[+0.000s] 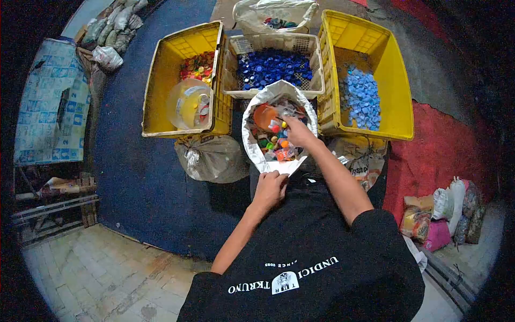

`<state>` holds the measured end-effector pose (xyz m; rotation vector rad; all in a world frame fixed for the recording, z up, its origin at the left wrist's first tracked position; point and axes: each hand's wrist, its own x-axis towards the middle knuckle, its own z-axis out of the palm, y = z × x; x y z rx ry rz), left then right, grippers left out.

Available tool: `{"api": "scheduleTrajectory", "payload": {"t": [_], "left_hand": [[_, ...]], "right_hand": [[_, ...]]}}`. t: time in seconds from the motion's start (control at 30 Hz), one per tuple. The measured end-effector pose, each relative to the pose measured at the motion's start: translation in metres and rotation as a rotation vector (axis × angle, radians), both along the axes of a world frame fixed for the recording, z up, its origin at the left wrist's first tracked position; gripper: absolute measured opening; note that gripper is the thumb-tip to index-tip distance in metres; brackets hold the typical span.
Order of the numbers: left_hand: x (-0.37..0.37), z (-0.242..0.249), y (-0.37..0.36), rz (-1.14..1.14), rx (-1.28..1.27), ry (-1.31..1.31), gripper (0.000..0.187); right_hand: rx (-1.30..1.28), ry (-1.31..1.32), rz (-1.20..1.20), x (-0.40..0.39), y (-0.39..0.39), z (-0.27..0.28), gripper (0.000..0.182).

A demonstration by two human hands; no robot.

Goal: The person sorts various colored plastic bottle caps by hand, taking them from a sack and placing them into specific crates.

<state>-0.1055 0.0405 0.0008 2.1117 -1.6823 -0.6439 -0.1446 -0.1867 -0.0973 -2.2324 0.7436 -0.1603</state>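
Note:
A white sack (250, 140) stands open in front of me, full of mixed coloured caps and plastic pieces, with an orange round piece (265, 116) at its upper left. My left hand (271, 188) is closed on the sack's near rim. Inside the mouth of the sack, my right hand (299, 131) reaches down among the caps, beside a red one and a yellow one. Its fingertips are partly hidden, so what they hold, if anything, cannot be made out.
Behind the sack is a white crate (229, 70) of dark blue caps. Yellow crates stand at left (155, 102) and right (397, 91), holding red-yellow and light blue caps. Filled sacks (214, 161) sit beneath them. More bags (437, 214) lie at the right.

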Motion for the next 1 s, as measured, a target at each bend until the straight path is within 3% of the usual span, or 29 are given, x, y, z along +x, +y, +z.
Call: {"api": "scheduleTrajectory", "payload": {"t": [0.17, 0.23, 0.33, 0.37, 0.4, 0.43, 0.5, 0.57, 0.6, 0.67, 0.83, 0.9, 1.0], "left_hand": [[0.004, 0.009, -0.011, -0.027, 0.044, 0.008, 0.025], [0.01, 0.018, -0.021, 0.072, 0.239, 0.124, 0.034], [0.029, 0.006, -0.044, 0.246, 0.294, 0.074, 0.038], [0.037, -0.006, -0.051, 0.24, 0.263, 0.029, 0.04], [0.043, -0.02, -0.061, 0.237, 0.262, 0.029, 0.04], [0.05, -0.034, -0.071, 0.143, 0.313, -0.041, 0.042], [0.057, -0.056, -0.083, 0.048, 0.362, -0.109, 0.046], [0.059, -0.075, -0.087, -0.1, 0.341, -0.285, 0.055], [0.06, -0.086, -0.087, -0.12, 0.505, -0.301, 0.06], [0.063, -0.088, -0.081, -0.083, 0.616, -0.254, 0.059], [0.058, -0.097, -0.063, -0.138, 0.692, -0.314, 0.042], [0.054, -0.109, -0.052, -0.042, 0.538, -0.322, 0.035], [0.056, -0.087, -0.056, -0.071, 0.619, -0.305, 0.035]], "right_hand": [[-0.016, -0.269, -0.22, -0.014, 0.021, 0.025, 0.049], [-0.074, -0.285, -0.239, -0.022, 0.03, 0.026, 0.043], [0.195, -0.102, 0.033, -0.028, 0.034, 0.006, 0.029], [0.2, -0.101, 0.028, -0.032, 0.039, -0.003, 0.029], [0.07, 0.102, 0.152, -0.035, 0.044, -0.002, 0.031], [-0.063, 0.305, 0.275, -0.038, 0.05, 0.0, 0.034], [-0.082, 0.494, 0.325, -0.043, 0.06, 0.012, 0.044], [-0.106, 0.581, 0.437, -0.046, 0.059, 0.003, 0.041], [-0.103, 0.585, 0.436, -0.045, 0.055, 0.006, 0.041], [0.122, 0.794, 0.601, -0.039, 0.042, 0.017, 0.04], [0.065, 0.754, 0.505, -0.042, 0.05, 0.026, 0.04], [0.126, 0.758, 0.492, -0.038, 0.047, 0.03, 0.036], [0.225, 0.75, 0.489, -0.033, 0.039, 0.031, 0.028]]}}
